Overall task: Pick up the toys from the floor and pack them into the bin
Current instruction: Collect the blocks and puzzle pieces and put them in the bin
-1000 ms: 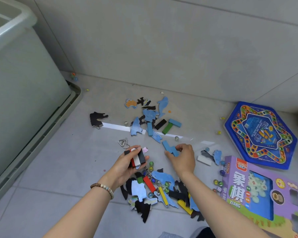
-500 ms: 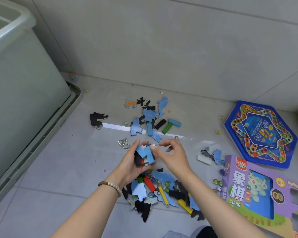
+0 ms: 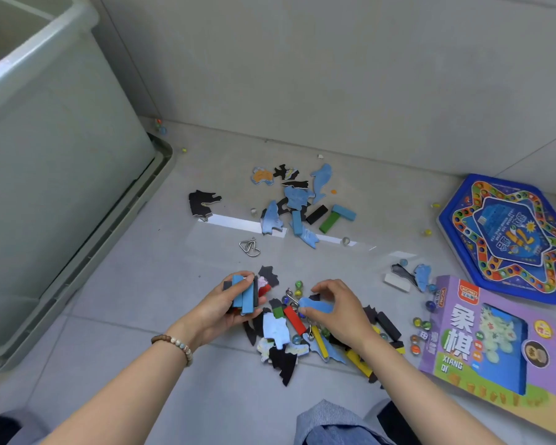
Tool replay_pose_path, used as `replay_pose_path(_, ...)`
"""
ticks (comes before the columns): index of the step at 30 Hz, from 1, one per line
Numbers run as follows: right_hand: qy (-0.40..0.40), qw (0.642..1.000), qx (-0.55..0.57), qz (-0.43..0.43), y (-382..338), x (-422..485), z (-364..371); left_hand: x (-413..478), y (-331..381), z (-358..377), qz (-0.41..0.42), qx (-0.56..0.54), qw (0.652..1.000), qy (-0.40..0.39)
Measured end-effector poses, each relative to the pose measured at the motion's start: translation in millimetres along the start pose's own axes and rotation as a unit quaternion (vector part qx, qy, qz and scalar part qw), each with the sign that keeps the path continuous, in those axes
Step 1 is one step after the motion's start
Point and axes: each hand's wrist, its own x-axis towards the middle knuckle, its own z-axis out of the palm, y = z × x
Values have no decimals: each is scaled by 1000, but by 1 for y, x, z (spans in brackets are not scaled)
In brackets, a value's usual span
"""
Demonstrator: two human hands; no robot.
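Left hand (image 3: 228, 305) is palm up, fingers curled round a stack of blocks (image 3: 244, 297): two blue ones face me, with black and red edges showing behind. Beaded bracelet (image 3: 174, 343) on that wrist. Right hand (image 3: 342, 313) is just beside it, low over the pile (image 3: 275, 330), thumb and fingers pinching a blue piece (image 3: 315, 305). I cannot tell whether that piece is clear of the pile or touching it.

Pile lies on the floor (image 3: 135, 303) under and between both hands. I note a red block (image 3: 294, 320), a yellow block (image 3: 320, 343), black cut-outs (image 3: 286, 364), marbles (image 3: 298, 284) and a metal link.

Second cluster lies farther out, near the wall (image 3: 334, 75): blue fish-shaped pieces, a green block (image 3: 329, 221), a black block (image 3: 316, 214), a blue block (image 3: 344, 211). Lone black cut-out (image 3: 203, 202) to its left; wire puzzle (image 3: 249, 247) between cluster and hands.

Bin (image 3: 61, 162) stands at far left, well apart from both groups, pale and translucent, top open. I cannot see its inside from this angle. Two marbles sit at its far corner.

Right side: hexagonal game board (image 3: 507, 239) flat on the floor, purple box (image 3: 495, 342) nearer me and overlapping its near edge, white block (image 3: 397, 282) and more marbles beside the box.
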Motion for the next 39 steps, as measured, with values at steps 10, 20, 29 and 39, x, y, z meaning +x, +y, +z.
replay_pose_path(10,26,998,50,-28,-18,11,22,-12,-12,-20,-22,-1,999,25)
replay_pose_path(20,11,996,-36,-84,-25,37,24,-9,-3,-20,-9,-18,999,35)
replay_pose_path(29,-2,986,-121,-115,-38,49,25,-12,6,-18,-3,-41,999,36)
replay_pose_path(39,22,998,60,-28,-38,48,29,-12,7,-17,2,-53,998,38)
